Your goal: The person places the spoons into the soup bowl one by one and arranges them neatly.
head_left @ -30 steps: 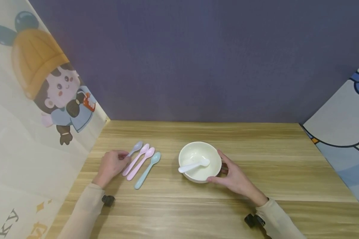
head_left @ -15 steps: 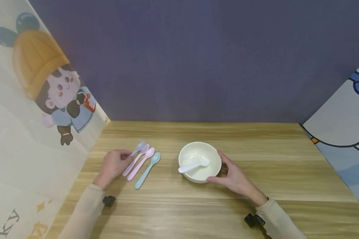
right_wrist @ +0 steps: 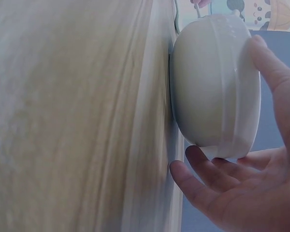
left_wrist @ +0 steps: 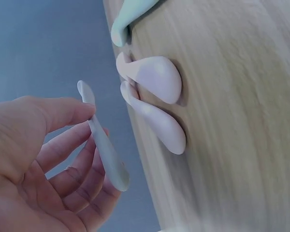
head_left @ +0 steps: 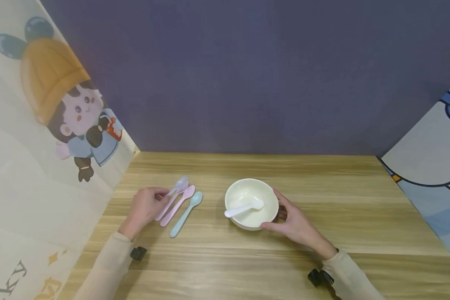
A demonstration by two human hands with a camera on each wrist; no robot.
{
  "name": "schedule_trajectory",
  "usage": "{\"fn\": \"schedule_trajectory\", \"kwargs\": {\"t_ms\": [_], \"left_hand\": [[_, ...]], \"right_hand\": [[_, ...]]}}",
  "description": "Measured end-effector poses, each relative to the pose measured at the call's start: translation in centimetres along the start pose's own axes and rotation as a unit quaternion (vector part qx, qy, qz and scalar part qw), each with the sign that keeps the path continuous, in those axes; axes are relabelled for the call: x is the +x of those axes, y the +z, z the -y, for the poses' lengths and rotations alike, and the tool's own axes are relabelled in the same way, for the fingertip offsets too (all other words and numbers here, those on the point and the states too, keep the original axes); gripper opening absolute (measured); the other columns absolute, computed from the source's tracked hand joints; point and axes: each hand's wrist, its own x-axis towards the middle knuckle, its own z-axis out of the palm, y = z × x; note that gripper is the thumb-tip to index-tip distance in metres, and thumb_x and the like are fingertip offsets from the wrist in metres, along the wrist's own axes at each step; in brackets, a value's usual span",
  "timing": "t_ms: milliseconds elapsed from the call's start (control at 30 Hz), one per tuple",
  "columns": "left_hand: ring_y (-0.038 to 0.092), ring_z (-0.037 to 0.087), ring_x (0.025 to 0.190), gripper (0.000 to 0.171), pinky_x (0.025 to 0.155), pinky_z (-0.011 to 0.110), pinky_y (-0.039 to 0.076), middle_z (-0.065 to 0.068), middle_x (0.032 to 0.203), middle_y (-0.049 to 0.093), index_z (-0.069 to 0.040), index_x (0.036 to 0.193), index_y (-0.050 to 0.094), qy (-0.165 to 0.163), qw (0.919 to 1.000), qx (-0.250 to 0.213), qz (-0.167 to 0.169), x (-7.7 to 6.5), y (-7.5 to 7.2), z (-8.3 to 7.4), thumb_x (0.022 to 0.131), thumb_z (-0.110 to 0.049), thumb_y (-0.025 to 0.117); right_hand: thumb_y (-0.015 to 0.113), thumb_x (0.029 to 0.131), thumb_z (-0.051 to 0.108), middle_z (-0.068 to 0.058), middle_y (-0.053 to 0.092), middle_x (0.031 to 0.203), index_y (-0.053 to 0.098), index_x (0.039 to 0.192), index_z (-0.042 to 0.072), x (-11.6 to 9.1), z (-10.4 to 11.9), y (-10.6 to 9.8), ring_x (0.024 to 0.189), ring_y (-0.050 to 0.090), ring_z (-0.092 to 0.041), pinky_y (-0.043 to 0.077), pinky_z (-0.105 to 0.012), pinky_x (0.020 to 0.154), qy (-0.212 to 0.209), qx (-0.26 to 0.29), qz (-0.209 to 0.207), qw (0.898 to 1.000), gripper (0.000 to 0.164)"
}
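Note:
My left hand point(head_left: 146, 207) pinches a pale lavender spoon point(left_wrist: 106, 154) between thumb and fingers; the left wrist view shows it raised off the table. Beside it two pink spoons point(head_left: 177, 206) lie side by side on the wooden table, and the lavender bowl-end overlaps one of them in the head view. To their right lies a pale teal spoon point(head_left: 185, 216). A cream bowl point(head_left: 247, 227) stands mid-table with a white spoon point(head_left: 243, 208) leaning inside, its handle over the left rim. My right hand point(head_left: 294, 223) holds the bowl's right side, thumb at the rim, fingers around the wall.
The wooden table point(head_left: 225, 271) ends at a dark blue-grey panel point(head_left: 247, 83) behind. A cartoon-printed white panel point(head_left: 18, 166) bounds the left side, and another printed panel point(head_left: 423, 154) the right. Small black devices point(head_left: 138, 253) sit at both wrists.
My left hand has lifted the lavender spoon and shifted it slightly right, toward the pink spoons. The right hand and the bowl have stayed in place.

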Motion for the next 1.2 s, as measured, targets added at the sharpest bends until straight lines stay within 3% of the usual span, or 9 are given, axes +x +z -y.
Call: {"fn": "schedule_trajectory", "kwargs": {"t_ms": [333, 600, 1200], "left_hand": [[0.077, 0.026, 0.088, 0.026, 0.073, 0.037, 0.061, 0.012, 0.101, 0.082, -0.004, 0.115, 0.081, 0.034, 0.9994, -0.004, -0.003, -0.4, 0.4, -0.9, 0.096, -0.022, 0.075], [0.077, 0.03, 0.092, 0.023, 0.076, 0.043, 0.062, 0.015, 0.104, 0.082, -0.003, 0.114, 0.082, 0.067, 0.9977, -0.007, -0.008, -1.0, 0.2, -2.0, 0.096, -0.017, 0.076], [0.074, 0.022, 0.084, 0.021, 0.071, 0.037, 0.057, 0.01, 0.1, 0.081, -0.008, 0.11, 0.084, 0.075, 0.997, -0.004, -0.014, -1.7, 0.6, -3.9, 0.095, -0.02, 0.077]], "right_hand": [[0.097, 0.078, 0.033, -0.031, 0.042, 0.163, 0.023, 0.167, -0.002, -0.1, 0.0, -0.2, 0.129, 0.067, -0.041, 0.06, -0.035, 0.1, -0.004, -0.013, -0.005, 1.0, 0.121], [0.097, 0.078, 0.034, -0.031, 0.045, 0.161, 0.024, 0.167, -0.002, -0.1, 0.0, -0.2, 0.128, 0.068, -0.041, 0.06, -0.037, 0.1, -0.004, -0.019, -0.006, 1.0, 0.121], [0.097, 0.078, 0.033, -0.031, 0.044, 0.162, 0.025, 0.166, -0.004, 0.0, 0.2, 0.0, 0.129, 0.067, -0.043, 0.059, -0.039, 0.103, -0.006, -0.019, -0.005, 1.0, 0.12]]}}
